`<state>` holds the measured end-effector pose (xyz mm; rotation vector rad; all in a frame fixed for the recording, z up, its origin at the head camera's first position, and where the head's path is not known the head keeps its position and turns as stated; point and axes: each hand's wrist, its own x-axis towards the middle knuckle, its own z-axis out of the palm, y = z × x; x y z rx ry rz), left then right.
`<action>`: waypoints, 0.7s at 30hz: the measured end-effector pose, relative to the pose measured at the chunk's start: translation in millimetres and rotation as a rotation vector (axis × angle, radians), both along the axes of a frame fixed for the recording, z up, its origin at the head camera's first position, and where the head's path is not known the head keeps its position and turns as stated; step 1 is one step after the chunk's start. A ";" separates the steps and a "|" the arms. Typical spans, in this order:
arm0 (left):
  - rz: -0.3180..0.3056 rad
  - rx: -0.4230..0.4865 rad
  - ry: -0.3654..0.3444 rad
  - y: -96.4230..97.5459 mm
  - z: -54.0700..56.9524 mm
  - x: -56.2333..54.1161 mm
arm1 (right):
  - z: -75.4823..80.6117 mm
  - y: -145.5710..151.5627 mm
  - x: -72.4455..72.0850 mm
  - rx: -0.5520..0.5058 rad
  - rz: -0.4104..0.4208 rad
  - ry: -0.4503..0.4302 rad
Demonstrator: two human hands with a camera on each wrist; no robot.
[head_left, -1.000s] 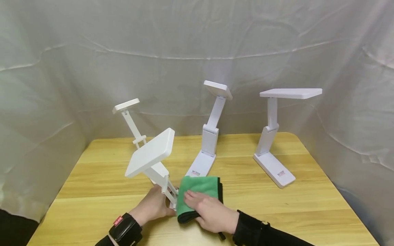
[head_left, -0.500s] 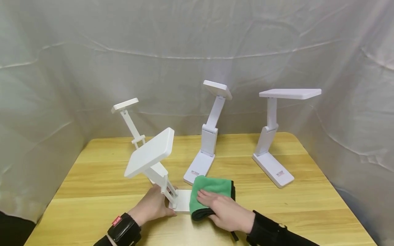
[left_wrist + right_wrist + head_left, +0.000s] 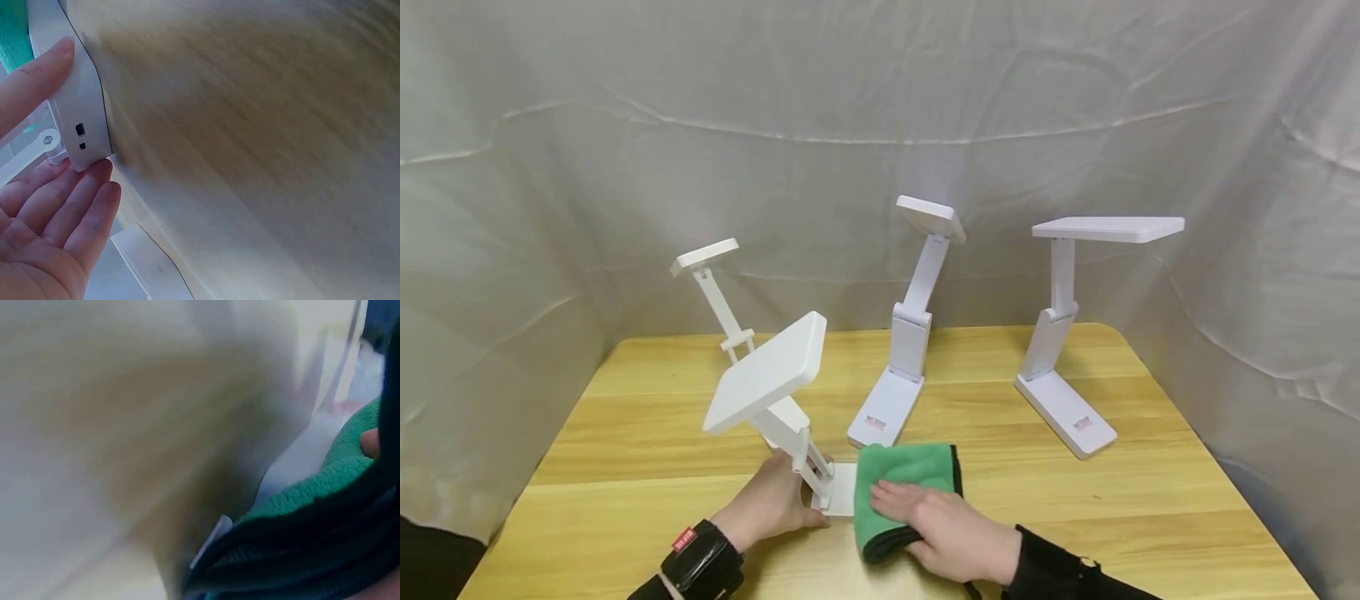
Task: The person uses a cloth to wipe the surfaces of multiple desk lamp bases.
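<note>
A white folding desk lamp (image 3: 765, 375) stands at the front of the table, its head tilted. My left hand (image 3: 772, 500) holds its base by the hinge, thumb on one side and fingers on the other. In the left wrist view the thumb (image 3: 53, 65) lies against the base (image 3: 81, 106), near two small ports. A folded green cloth (image 3: 917, 464) with black edging covers the base's right part. My right hand (image 3: 943, 525) grips this cloth, fingers on top and thumb by the folded edge. The right wrist view shows the cloth (image 3: 306, 490) closely, with most of the hand hidden.
Three more white lamps stand behind on the wooden table (image 3: 1000, 517): one at left (image 3: 718, 300), partly hidden by the held lamp, one in the middle (image 3: 913, 333), one at right (image 3: 1060, 350). A grey-white curtain (image 3: 820, 183) hangs behind and at both sides.
The right hand and cloth have slid right along the base, uncovering its left part, then slightly back left and toward me. The left hand and the lamp have stayed in place.
</note>
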<state>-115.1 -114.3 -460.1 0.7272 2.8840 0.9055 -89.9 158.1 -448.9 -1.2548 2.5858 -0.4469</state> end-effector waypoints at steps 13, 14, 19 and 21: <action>-0.006 -0.006 0.015 0.5 1.2 -1.1 | -2.4 -30.9 -10.2 0.045 0.063 0.128; -0.010 -0.008 0.021 0.5 1.5 -1.2 | -3.3 -29.9 -6.9 0.034 0.085 0.130; -0.011 -0.012 0.000 0.0 1.7 0.0 | -3.7 -8.5 3.6 -0.005 0.070 0.067; -0.008 -0.010 -0.014 0.2 1.7 0.2 | -2.1 1.2 2.7 -0.003 0.010 0.030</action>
